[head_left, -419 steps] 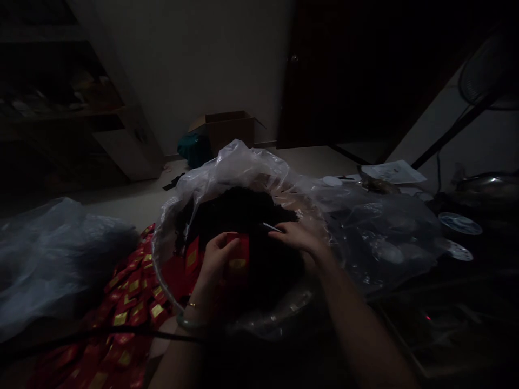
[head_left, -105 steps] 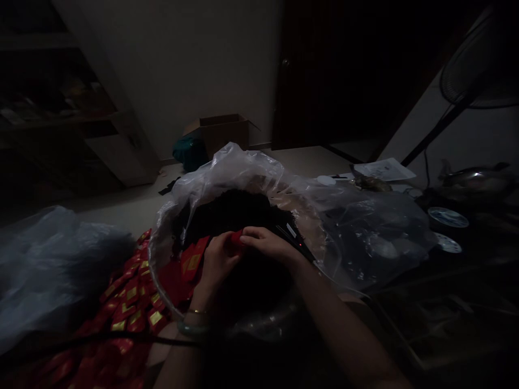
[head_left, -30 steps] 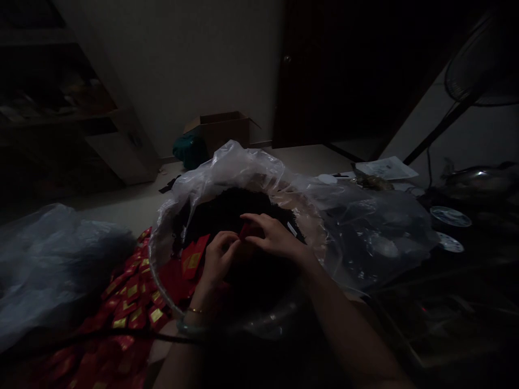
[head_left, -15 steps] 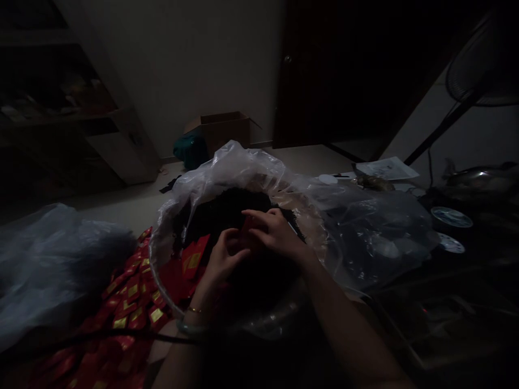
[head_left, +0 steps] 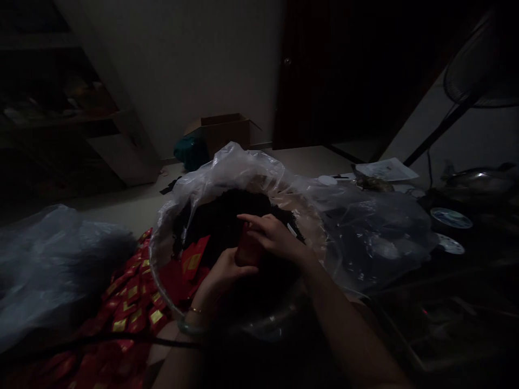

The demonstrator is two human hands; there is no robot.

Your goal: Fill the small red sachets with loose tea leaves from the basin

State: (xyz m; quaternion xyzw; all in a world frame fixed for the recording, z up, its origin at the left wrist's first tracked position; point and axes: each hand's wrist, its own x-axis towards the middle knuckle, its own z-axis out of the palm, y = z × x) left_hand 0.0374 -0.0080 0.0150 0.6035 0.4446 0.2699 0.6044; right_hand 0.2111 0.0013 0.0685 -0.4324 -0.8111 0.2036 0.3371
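Over a round basket lined with clear plastic point(head_left: 156, 254), both hands hold one small red packet point(head_left: 248, 249). My left hand point(head_left: 227, 268) grips its lower part, thumb across the front. My right hand point(head_left: 272, 236) has its fingers at the packet's upper edge; whether the packet's mouth is open is too dark to tell. Dark loose leaf-like material point(head_left: 227, 208) fills much of the basket. More flat red packets with gold labels point(head_left: 193, 262) lie inside it at the left, near my left wrist. A whitish thin object point(head_left: 292, 230) sticks up behind my right hand.
Many red packets point(head_left: 133, 294) are heaped left of the basket, near a large clear plastic bag point(head_left: 57, 259). At the right are plastic sheeting point(head_left: 377, 232), a patterned bowl point(head_left: 451, 218) and a standing fan point(head_left: 478, 81). A cardboard box point(head_left: 227, 129) stands by the wall.
My left hand has moved down, and its thumb now lies lower on the packet. More of the red packet shows between the hands. The right hand has shifted slightly.
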